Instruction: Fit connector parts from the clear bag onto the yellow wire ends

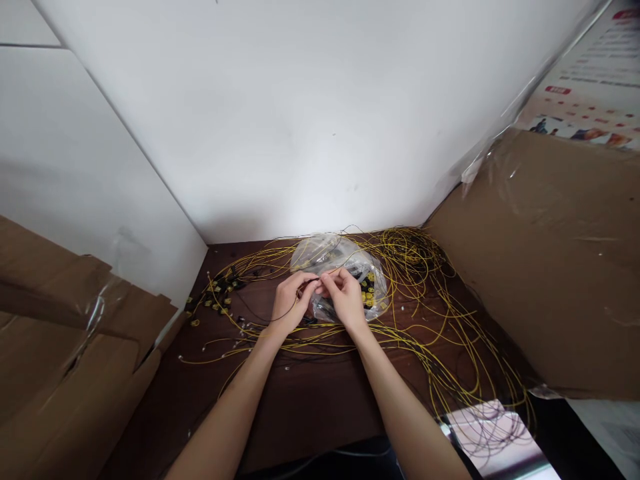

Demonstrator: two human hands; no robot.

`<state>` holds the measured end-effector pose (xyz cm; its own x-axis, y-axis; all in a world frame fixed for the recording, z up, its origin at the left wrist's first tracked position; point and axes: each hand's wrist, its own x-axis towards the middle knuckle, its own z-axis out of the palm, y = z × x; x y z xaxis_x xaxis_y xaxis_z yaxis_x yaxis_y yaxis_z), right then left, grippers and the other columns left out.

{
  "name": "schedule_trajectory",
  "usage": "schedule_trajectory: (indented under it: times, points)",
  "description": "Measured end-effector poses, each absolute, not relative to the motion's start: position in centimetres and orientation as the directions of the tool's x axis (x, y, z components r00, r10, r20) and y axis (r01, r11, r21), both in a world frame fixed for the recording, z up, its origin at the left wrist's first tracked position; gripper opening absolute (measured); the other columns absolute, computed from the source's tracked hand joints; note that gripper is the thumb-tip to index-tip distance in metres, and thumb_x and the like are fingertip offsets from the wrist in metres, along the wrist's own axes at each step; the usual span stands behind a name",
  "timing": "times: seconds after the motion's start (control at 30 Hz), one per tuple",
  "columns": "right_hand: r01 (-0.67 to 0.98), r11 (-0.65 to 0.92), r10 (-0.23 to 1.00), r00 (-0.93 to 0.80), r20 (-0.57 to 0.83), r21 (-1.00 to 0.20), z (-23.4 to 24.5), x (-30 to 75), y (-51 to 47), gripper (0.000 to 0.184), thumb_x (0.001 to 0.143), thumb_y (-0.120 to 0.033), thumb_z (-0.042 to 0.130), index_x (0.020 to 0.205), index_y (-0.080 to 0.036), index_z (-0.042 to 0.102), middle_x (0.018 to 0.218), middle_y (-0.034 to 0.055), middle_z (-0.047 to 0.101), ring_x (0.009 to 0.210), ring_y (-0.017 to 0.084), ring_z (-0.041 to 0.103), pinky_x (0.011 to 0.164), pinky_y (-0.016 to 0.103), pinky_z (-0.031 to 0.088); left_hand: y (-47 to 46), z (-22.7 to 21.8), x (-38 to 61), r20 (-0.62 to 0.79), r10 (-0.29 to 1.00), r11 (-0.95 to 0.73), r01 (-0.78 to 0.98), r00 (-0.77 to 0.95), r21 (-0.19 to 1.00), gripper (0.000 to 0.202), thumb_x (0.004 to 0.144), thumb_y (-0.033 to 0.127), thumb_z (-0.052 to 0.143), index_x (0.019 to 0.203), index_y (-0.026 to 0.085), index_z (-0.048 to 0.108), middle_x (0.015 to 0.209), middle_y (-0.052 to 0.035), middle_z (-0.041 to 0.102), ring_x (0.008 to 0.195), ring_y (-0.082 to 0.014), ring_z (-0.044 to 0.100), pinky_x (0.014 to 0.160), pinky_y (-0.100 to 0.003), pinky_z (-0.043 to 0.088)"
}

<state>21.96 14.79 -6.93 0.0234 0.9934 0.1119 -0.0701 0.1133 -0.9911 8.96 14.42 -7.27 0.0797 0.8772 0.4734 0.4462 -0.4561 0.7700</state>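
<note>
My left hand and my right hand meet fingertip to fingertip above the middle of the table. Both are closed in a pinch on a thin dark wire, which trails from the left hand toward the left; its end between the fingers is too small to make out. Just behind and under the hands lies a clear plastic bag with small black and yellow connectors inside. Yellow and black wires run across the table in front of the bag, under my forearms.
Black and yellow connectors lie in a cluster at the left. A tangled coil of yellow wires sits at the back right. Cardboard stands along the right side, more cardboard along the left, and a white wall rises behind.
</note>
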Motion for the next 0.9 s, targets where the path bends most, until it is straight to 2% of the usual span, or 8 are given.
schedule_trajectory:
  times: [0.17,0.47,0.67,0.9]
  points:
    - [-0.095,0.112,0.993,0.04,0.109,-0.989,-6.77,21.92,14.71,0.025,0.078,-0.044,0.057,0.081,-0.019,0.051,0.066,-0.0002,0.064,0.053,0.013,0.061,0.054,0.025,0.049,14.45,-7.41,8.97,0.47,0.879,-0.451,0.452,0.078,0.769,0.015,0.084,0.029,0.054,0.086,0.019,0.065,0.082,-0.0021,0.067,0.073,-0.0136,0.062,0.068,-0.023,0.047]
    - [-0.074,0.123,0.992,-0.005,0.123,-0.99,-6.68,21.91,14.69,0.025,0.074,-0.041,0.063,0.079,-0.017,0.057,0.065,0.0006,0.064,0.058,0.015,0.062,0.059,0.027,0.05,14.51,-7.42,8.93,0.471,0.878,-0.457,0.437,0.083,0.775,0.017,0.085,0.029,0.052,0.086,0.019,0.066,0.084,-0.0027,0.068,0.075,-0.0146,0.062,0.07,-0.024,0.047]
    - [-0.11,0.125,0.992,0.005,0.125,-0.986,-6.55,21.79,14.57,0.025,0.077,-0.042,0.059,0.078,-0.018,0.054,0.064,0.0004,0.065,0.055,0.014,0.061,0.058,0.026,0.049,14.35,-7.01,8.88,0.44,0.894,-0.426,0.457,0.083,0.781,0.021,0.087,0.031,0.049,0.089,0.018,0.066,0.086,-0.0032,0.068,0.078,-0.0145,0.062,0.074,-0.024,0.046]
    - [-0.14,0.135,0.991,0.046,0.129,-0.981,-6.09,21.75,14.42,0.022,0.078,-0.039,0.059,0.08,-0.018,0.054,0.066,0.0003,0.065,0.056,0.013,0.061,0.057,0.025,0.049,14.33,-7.04,8.92,0.345,0.936,-0.339,0.448,0.07,0.827,0.036,0.092,0.036,0.034,0.084,0.016,0.064,0.066,0.0,0.06,0.063,-0.0116,0.056,0.065,-0.021,0.043]
